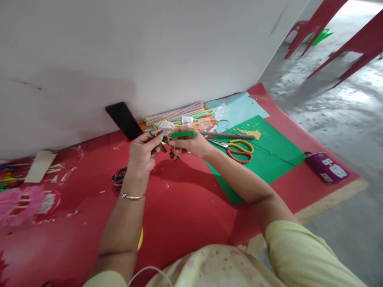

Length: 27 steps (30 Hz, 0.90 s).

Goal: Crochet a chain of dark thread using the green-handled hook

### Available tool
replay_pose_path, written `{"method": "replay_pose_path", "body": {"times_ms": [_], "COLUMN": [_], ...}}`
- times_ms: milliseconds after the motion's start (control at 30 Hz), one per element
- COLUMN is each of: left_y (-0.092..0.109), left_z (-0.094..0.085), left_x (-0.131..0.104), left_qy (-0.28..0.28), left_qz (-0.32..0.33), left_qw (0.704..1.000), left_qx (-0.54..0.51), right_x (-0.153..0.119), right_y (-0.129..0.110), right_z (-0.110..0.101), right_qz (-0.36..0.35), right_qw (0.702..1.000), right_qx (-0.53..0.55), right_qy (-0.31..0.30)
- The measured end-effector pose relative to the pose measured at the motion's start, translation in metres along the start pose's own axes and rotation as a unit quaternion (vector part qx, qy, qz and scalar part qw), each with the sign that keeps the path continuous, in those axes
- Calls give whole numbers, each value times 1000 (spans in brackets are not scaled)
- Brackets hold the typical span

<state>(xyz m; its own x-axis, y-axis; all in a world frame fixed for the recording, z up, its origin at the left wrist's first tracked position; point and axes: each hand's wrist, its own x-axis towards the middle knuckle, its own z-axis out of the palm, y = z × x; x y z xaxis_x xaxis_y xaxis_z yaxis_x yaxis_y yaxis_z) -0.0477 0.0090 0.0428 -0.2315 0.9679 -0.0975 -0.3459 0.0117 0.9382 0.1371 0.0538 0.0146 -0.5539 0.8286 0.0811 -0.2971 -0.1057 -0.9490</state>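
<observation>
Above the red sheet, my left hand (pixel 144 148) pinches one side of a small dark, multicoloured piece of thread work (pixel 165 139), its exact kind too small to make out. My right hand (pixel 191 144) is closed at the other side of it, with a bright green strip-like thing (pixel 183 134) across its fingers. Orange and dark bits (pixel 174 154) of the piece hang below the fingertips. A coil of dark thread (pixel 119 178) lies beside my left wrist. Scissors (pixel 239 149) with yellow and red handles rest right of my right hand, near a grey-brown stick (pixel 229 135).
A dark phone (pixel 124 119) leans on the white wall (pixel 149 48). Straw-like sticks (pixel 176 113) lie behind my hands. Green (pixel 278 159) and light blue (pixel 239 107) sheets spread right, with a purple box (pixel 327 166) near the edge. Pink paper craft (pixel 24 203) lies left.
</observation>
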Motion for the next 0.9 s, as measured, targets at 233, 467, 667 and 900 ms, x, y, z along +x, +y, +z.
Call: {"method": "replay_pose_path", "body": {"times_ms": [233,467,667,900], "left_y": [-2,-2,-3,-2], "left_z": [2,2,1,3], "left_x": [4,5,6,6], "left_qy": [-22,-38,-44,-49], "left_qz": [-99,-137,-138,-139], "left_qw": [991,985,986,986], "left_qx": [-92,-98,-86,-81], "right_x": [3,3,4,4], "right_y": [8,20,22,21], "right_z": [2,2,0,1], "right_qz": [17,25,36,41], "right_qw": [998,995,991,990], "right_qx": [45,96,126,137], "right_qy": [-30,-9,-12,-11]}}
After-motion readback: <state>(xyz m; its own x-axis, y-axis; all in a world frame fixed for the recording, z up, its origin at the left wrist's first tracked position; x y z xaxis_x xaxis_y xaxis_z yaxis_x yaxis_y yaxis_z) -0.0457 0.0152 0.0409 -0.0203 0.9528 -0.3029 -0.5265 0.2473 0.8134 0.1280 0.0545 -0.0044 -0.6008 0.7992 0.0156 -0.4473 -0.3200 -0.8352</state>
